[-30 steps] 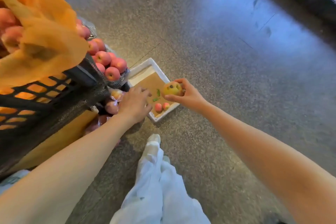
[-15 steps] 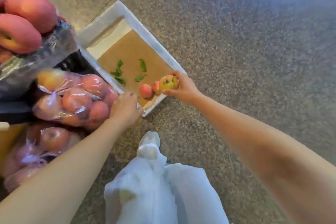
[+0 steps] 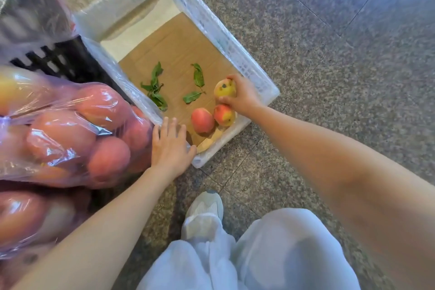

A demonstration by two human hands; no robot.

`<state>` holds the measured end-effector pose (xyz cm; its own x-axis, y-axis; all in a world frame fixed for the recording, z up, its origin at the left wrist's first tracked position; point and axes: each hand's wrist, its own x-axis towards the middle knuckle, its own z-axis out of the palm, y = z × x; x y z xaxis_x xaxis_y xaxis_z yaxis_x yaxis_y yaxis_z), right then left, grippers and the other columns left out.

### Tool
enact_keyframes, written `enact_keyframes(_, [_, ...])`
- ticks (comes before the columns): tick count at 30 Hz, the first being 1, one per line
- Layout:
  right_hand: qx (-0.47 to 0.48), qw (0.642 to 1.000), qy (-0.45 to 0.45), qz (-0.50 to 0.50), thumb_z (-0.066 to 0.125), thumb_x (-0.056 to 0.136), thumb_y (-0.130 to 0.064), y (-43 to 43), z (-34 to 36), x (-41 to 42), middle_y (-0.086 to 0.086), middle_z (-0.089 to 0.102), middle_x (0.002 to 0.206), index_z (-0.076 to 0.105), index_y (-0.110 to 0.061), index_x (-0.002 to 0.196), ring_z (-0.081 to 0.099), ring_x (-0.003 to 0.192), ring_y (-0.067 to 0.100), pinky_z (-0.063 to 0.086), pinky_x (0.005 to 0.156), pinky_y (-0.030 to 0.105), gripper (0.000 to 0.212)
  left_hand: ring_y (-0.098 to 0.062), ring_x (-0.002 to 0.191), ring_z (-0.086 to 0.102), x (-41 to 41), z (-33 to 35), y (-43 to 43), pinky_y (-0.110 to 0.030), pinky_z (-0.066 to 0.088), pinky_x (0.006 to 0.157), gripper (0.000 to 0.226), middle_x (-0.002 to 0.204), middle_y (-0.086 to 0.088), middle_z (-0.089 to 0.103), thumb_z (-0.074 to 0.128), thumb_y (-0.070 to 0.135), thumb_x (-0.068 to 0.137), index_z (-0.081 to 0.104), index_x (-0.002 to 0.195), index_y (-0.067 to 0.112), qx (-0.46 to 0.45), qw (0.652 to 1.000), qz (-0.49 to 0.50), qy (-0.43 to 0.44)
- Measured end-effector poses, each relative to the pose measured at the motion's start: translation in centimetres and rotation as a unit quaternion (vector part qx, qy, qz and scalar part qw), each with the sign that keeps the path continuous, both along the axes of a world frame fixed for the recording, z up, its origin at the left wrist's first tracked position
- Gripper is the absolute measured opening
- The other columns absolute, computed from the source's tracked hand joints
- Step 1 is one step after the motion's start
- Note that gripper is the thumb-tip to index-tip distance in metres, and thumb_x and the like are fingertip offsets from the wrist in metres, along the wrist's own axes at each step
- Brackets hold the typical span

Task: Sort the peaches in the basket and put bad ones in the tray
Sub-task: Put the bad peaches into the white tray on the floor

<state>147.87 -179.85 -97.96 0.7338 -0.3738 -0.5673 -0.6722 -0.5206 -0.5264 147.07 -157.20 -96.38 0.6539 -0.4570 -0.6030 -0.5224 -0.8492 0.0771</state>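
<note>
A white plastic tray point(image 3: 244, 59) lined with brown cardboard sits on the floor. Inside it, my right hand point(image 3: 243, 95) grips a yellow peach with dark spots point(image 3: 223, 88), low over the near right corner. Two red peaches point(image 3: 202, 120) point(image 3: 224, 115) lie just below it on the cardboard. My left hand point(image 3: 170, 146) rests with straight fingers on the tray's near left rim. Bagged peaches point(image 3: 70, 129) in clear plastic fill the left side, in front of a black basket point(image 3: 61, 59).
Several green leaves point(image 3: 155, 87) lie on the cardboard. The speckled stone floor point(image 3: 329, 77) spreads right of the tray. My white shoe point(image 3: 204, 212) and pale trouser legs are at the bottom centre.
My head has moved closer to the tray. My right hand has brought the spotted peach down into the tray, beside the two red peaches. My left hand stays at the near rim.
</note>
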Motion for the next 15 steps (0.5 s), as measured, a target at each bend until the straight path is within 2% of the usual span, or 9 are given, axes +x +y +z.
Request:
enact_keyframes(5, [-0.018, 0.999, 0.03, 0.022, 0.073, 0.084, -0.033, 0.3, -0.1, 0.4, 0.009, 0.049, 0.137, 0.035, -0.02, 0.144, 0.054, 0.118, 0.025, 0.041, 0.088, 0.028, 0.073, -0.027, 0.148, -0.004, 0.4, 0.8, -0.4, -0.045, -0.003, 0.119, 0.068, 0.161, -0.01, 0.007, 0.04, 0.047, 0.096, 0.018, 0.152, 0.016, -0.013, 1.0, 0.018, 0.022])
enact_keyframes(8, [-0.02, 0.999, 0.039, 0.022, 0.071, 0.085, -0.033, 0.2, 1.7, 0.0, 0.009, 0.042, 0.145, 0.032, -0.019, 0.148, 0.048, 0.126, 0.026, 0.042, 0.1, 0.034, 0.075, -0.028, 0.148, 0.001, 0.7, 2.6, -0.9, -0.044, 0.006, 0.119, 0.068, 0.16, -0.012, 0.011, 0.045, 0.04, 0.096, 0.018, 0.152, 0.014, -0.028, 0.997, 0.044, 0.053])
enact_keyframes(10, [-0.004, 1.0, 0.026, 0.002, 0.068, 0.087, -0.028, 0.1, 4.4, -0.8, 0.008, 0.043, 0.146, 0.036, -0.018, 0.146, 0.047, 0.129, 0.025, 0.042, 0.105, 0.038, 0.068, -0.031, 0.145, 0.014, 0.7, 4.9, -1.2, -0.045, 0.018, 0.116, 0.065, 0.157, -0.015, 0.021, 0.047, 0.035, 0.095, 0.022, 0.151, 0.012, -0.046, 0.995, 0.061, 0.061])
enact_keyframes(12, [0.018, 1.0, 0.008, -0.006, 0.063, 0.091, -0.024, 0.1, 8.2, -1.7, 0.006, 0.051, 0.14, 0.046, -0.016, 0.138, 0.052, 0.124, 0.022, 0.045, 0.103, 0.039, 0.051, -0.034, 0.131, 0.04, 0.6, 8.1, -1.6, -0.046, 0.036, 0.105, 0.059, 0.142, -0.016, 0.044, 0.047, 0.03, 0.095, 0.03, 0.148, 0.012, -0.078, 0.99, 0.088, 0.074])
enact_keyframes(13, [0.027, 1.0, -0.002, -0.004, 0.06, 0.093, -0.023, 0.1, 10.5, -2.1, 0.004, 0.057, 0.133, 0.053, -0.015, 0.132, 0.056, 0.119, 0.02, 0.047, 0.101, 0.039, 0.041, -0.034, 0.118, 0.052, 0.4, 10.3, -1.9, -0.045, 0.044, 0.095, 0.053, 0.128, -0.015, 0.056, 0.047, 0.028, 0.094, 0.035, 0.144, 0.015, -0.096, 0.987, 0.102, 0.083])
enact_keyframes(15, [0.043, 0.999, -0.024, 0.003, 0.058, 0.095, -0.021, 0.4, 15.8, -2.9, 0.003, 0.066, 0.12, 0.063, -0.014, 0.119, 0.06, 0.109, 0.017, 0.049, 0.097, 0.037, 0.026, -0.032, 0.096, 0.061, -0.1, 15.3, -2.4, -0.042, 0.05, 0.079, 0.039, 0.099, -0.01, 0.067, 0.046, 0.027, 0.092, 0.047, 0.131, 0.02, -0.118, 0.984, 0.106, 0.082])
